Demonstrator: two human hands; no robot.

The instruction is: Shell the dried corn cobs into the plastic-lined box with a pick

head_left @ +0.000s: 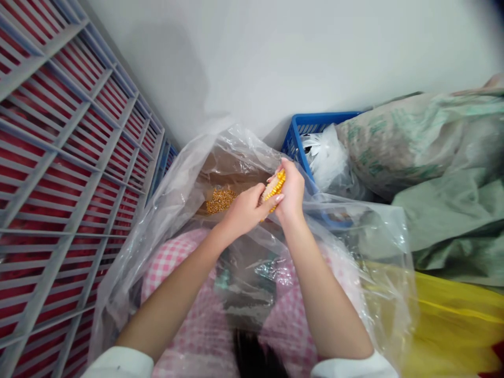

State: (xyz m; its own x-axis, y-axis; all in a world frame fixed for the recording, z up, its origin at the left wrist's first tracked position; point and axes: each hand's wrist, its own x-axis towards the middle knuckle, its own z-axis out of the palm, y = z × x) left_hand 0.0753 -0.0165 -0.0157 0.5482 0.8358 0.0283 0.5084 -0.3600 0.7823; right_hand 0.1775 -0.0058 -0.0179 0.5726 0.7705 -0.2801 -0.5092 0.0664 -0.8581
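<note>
A white wall (275, 58) rose behind everything, with a grey slatted rack (66, 173) along the left side, red material (23, 157) showing through its bars. Toward the wall on the right stood a blue plastic basket (311, 126) holding a white plastic bag (325, 157). Beside it, bulging woven sacks (417, 136) in pale green and grey were heaped up, and a yellow bag (452, 325) lay at the lower right.

In the middle, a transparent plastic bag (145, 231) gaped open, lining a brown sack (232, 168). Inside lay a heap of loose corn kernels (220, 201), just beyond the person's left hand (244, 210). The two hands were together, both clamped on a corn cob (274, 188) held above the bag's mouth, the left thumb pressed against the rows of yellow kernels. The right hand (291, 191) wrapped the cob's far side, and much of the cob was hidden by the fingers. Both forearms came up from white sleeves (120, 365), passing over a pink gingham cloth (169, 268) that covered the person's lap, with the plastic draped across it.
</note>
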